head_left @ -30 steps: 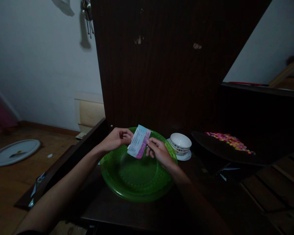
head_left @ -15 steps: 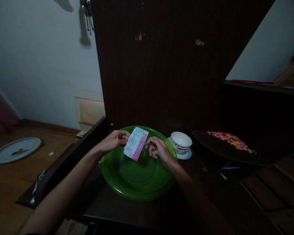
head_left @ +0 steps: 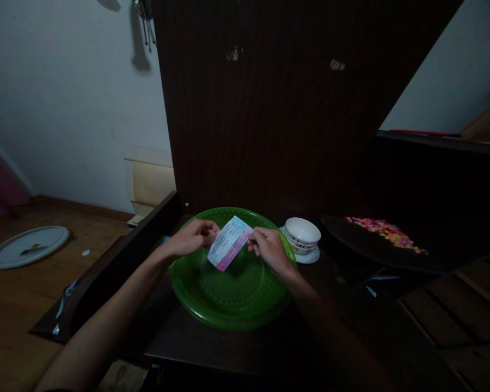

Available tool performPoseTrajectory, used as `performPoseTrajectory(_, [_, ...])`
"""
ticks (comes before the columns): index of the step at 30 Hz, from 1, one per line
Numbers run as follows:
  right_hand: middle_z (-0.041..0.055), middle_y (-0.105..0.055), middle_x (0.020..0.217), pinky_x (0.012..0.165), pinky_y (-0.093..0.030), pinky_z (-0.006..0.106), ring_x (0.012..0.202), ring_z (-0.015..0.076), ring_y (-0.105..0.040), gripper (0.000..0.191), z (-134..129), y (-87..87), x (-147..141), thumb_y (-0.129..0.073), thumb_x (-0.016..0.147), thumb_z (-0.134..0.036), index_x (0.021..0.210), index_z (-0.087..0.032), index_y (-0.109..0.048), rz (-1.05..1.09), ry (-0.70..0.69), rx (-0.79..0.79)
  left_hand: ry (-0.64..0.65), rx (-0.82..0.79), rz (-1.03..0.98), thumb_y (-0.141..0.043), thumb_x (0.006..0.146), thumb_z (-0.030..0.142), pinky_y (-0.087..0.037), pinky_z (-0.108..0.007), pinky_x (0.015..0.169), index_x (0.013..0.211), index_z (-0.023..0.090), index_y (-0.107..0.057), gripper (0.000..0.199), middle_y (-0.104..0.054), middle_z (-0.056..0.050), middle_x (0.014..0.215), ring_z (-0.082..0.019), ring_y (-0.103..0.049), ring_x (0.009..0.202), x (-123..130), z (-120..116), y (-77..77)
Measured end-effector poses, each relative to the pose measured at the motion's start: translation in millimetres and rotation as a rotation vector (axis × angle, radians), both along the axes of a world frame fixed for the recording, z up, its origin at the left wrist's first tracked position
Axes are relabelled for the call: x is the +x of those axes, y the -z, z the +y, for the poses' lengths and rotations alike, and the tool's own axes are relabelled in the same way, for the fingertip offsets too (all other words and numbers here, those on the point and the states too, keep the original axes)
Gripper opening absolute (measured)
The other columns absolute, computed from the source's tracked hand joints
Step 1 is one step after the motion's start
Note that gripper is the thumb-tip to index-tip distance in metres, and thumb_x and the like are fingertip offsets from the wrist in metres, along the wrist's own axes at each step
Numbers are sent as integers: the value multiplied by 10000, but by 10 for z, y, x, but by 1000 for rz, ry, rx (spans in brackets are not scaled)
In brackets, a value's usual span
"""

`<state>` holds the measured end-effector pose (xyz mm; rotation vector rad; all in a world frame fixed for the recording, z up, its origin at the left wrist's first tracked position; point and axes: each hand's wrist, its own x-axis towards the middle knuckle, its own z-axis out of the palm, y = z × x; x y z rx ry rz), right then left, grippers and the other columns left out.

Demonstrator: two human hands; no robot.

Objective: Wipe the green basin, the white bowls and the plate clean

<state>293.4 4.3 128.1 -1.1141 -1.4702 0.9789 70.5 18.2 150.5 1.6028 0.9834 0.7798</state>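
Note:
A printed paper slip (head_left: 230, 243), pale blue with a pink band like a ticket, is held tilted above a green plastic basin (head_left: 228, 316). My left hand (head_left: 198, 236) pinches its left edge, fingers closed. On the other side, the thumb and fingers of my right hand (head_left: 268, 247) are closed on the slip's upper right corner. The print is too small to read. Beneath both hands, the basin's inside shows nothing lying in it.
White bowls (head_left: 302, 231) stand stacked on a white plate (head_left: 309, 257) right of the basin. Farther right, a dark curved surface (head_left: 367, 245) carries colourful small pieces (head_left: 386, 233). A low wooden side rail (head_left: 118, 272) borders the left. A round white lid-like disc (head_left: 28, 246) lies on the floor.
My right hand, which was apart from the slip with its fingers loosely curled, has moved left and gripped its corner. The slip has turned a little clockwise.

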Motion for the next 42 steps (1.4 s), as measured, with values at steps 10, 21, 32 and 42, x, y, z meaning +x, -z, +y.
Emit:
performPoseTrajectory(10, [-1,-540,451,398,-281,243,394,117,-439,262,23,97,179,-537,712,-299,463,-222,-560,-17,109,1,-162,5,-140,-780,668,344,-505,-296,639,719,158,-612,256,-658,-21,682,-169,-638,647,-229,60,49])
performPoseTrajectory(21, [-43,-524,474,338,-259,185,374,85,-449,209,107,123,99,-566,749,-384,643,-206,-585,48,-125,-134,121,73,-261,-861,613,319,-473,-335,865,770,159,-730,259,-704,-98,1036,-226,-633,942,-159,65,-40])
performPoseTrajectory(32, [21,-609,632,372,-420,221,473,127,-576,518,86,147,-62,-542,801,-709,763,-194,-587,278,-148,-291,36,75,5,-752,666,319,-402,-231,542,761,158,-677,202,-623,6,684,-133,-537,603,70,212,40])
performPoseTrajectory(42, [-11,-557,619,395,-385,226,518,124,-526,354,109,52,5,-638,782,-562,682,-231,-564,84,-75,16,-248,254,205,-678,786,401,-433,-247,566,1036,140,-713,363,-685,-39,801,-155,-592,647,-167,619,-171])
